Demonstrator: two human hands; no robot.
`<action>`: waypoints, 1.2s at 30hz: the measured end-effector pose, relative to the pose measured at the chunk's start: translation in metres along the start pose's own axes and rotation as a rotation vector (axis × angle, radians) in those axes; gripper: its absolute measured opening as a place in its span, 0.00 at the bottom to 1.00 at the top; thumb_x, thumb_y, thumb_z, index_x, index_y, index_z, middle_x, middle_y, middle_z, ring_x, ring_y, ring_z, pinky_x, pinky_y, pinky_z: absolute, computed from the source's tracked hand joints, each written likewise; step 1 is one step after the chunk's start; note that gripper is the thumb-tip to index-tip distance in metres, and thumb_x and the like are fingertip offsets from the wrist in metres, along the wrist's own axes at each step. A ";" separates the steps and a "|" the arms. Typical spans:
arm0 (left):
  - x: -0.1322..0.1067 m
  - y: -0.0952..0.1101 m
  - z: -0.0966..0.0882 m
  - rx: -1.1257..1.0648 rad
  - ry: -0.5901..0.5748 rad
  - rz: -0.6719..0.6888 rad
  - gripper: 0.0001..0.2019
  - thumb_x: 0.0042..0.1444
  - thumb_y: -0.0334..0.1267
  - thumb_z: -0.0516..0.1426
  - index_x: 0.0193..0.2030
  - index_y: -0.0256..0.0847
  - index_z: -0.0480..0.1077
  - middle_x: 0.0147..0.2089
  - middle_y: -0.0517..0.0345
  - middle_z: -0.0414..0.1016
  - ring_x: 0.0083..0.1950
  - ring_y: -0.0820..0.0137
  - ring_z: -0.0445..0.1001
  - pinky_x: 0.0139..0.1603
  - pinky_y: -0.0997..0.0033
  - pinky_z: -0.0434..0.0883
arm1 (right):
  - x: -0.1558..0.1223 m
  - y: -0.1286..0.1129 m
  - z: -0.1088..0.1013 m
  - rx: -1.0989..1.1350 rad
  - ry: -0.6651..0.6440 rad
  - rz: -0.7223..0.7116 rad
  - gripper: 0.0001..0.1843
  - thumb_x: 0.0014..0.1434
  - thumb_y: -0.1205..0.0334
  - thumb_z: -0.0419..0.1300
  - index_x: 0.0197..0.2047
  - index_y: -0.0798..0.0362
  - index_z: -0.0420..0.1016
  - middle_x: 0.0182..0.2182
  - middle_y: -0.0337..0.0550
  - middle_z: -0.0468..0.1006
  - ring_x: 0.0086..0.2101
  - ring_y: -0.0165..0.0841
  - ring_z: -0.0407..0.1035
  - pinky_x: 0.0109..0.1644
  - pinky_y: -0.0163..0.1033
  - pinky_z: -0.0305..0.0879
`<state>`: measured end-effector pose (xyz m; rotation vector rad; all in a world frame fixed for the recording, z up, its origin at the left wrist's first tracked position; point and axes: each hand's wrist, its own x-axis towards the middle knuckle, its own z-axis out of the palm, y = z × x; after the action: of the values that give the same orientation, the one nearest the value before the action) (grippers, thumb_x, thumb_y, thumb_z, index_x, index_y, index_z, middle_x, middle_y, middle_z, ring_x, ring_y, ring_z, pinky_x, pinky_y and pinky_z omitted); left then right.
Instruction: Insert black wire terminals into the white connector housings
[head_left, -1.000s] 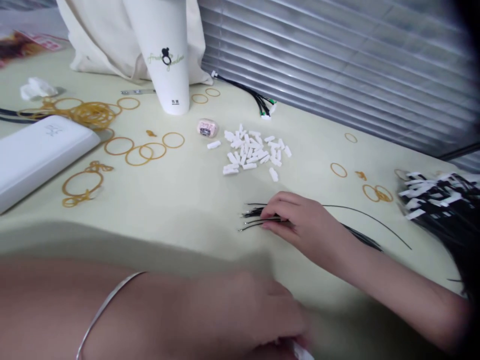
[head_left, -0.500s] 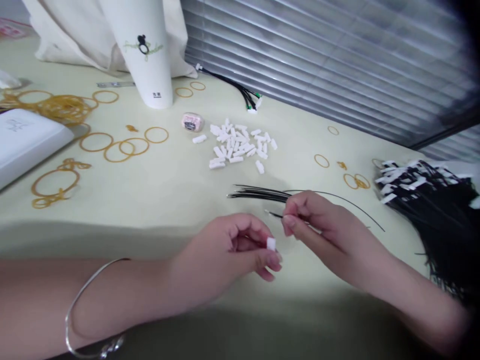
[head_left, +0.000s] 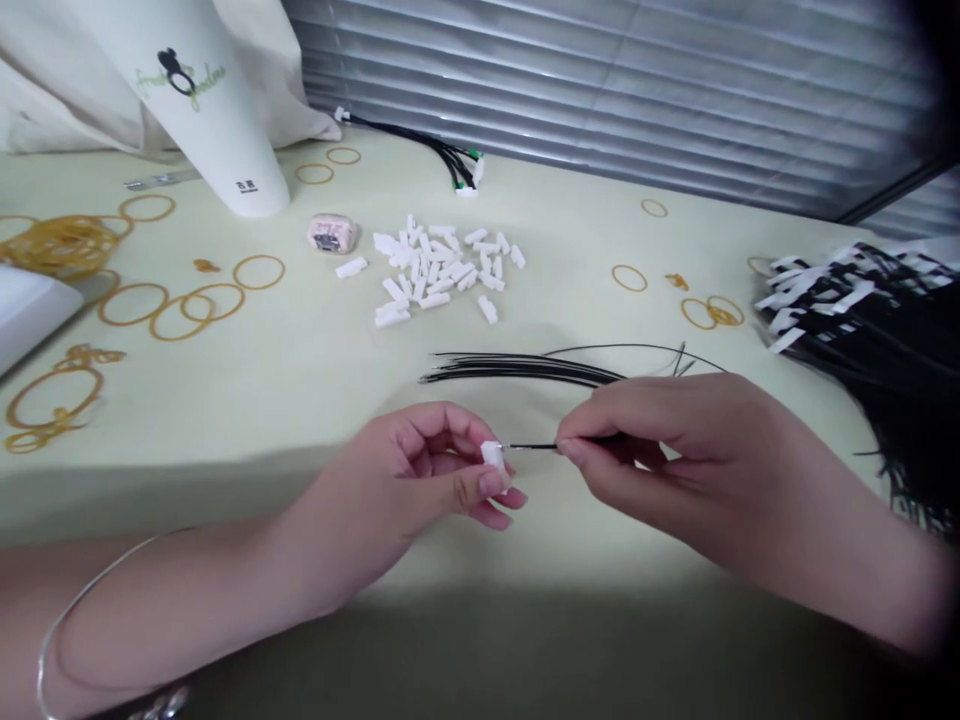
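Black wire [head_left: 529, 446] now at white connector housing [head_left: 493, 465], left fingers [head_left: 480, 487] pinching housing, right fingers [head_left: 574, 452] pinching wire

Small white connector [head_left: 493, 462], thin black wire [head_left: 529, 446], touching

A tall white tapered cup [head_left: 202, 120] with a dark logo stands in front of a cream canvas tote bag [head_left: 37, 90], beside grey slatted window blinds [head_left: 600, 80]. Amber rubber bands [head_left: 56, 247] lie scattered across the pale green table [head_left: 225, 390], some in a tangled clump, near a small pink block [head_left: 331, 233] and a white case [head_left: 30, 310].
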<state>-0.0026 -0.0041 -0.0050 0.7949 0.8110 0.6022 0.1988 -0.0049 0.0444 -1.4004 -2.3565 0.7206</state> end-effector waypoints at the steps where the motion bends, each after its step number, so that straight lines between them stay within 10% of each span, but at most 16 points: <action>1: 0.000 0.000 0.000 0.003 0.002 -0.001 0.08 0.52 0.33 0.61 0.35 0.33 0.66 0.33 0.60 0.71 0.34 0.78 0.74 0.35 0.82 0.73 | -0.001 0.000 0.000 -0.005 0.017 -0.013 0.08 0.54 0.69 0.55 0.25 0.53 0.71 0.19 0.31 0.64 0.20 0.17 0.55 0.23 0.24 0.52; 36: -0.001 0.003 0.000 -0.009 -0.045 -0.078 0.08 0.51 0.33 0.61 0.34 0.33 0.66 0.28 0.60 0.71 0.32 0.76 0.75 0.35 0.80 0.73 | -0.005 0.001 0.017 -0.193 0.160 -0.152 0.08 0.56 0.68 0.53 0.30 0.56 0.74 0.25 0.36 0.70 0.25 0.22 0.59 0.29 0.32 0.53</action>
<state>-0.0039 -0.0032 -0.0022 0.7628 0.7942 0.5164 0.1934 -0.0134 0.0296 -1.2815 -2.4233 0.3355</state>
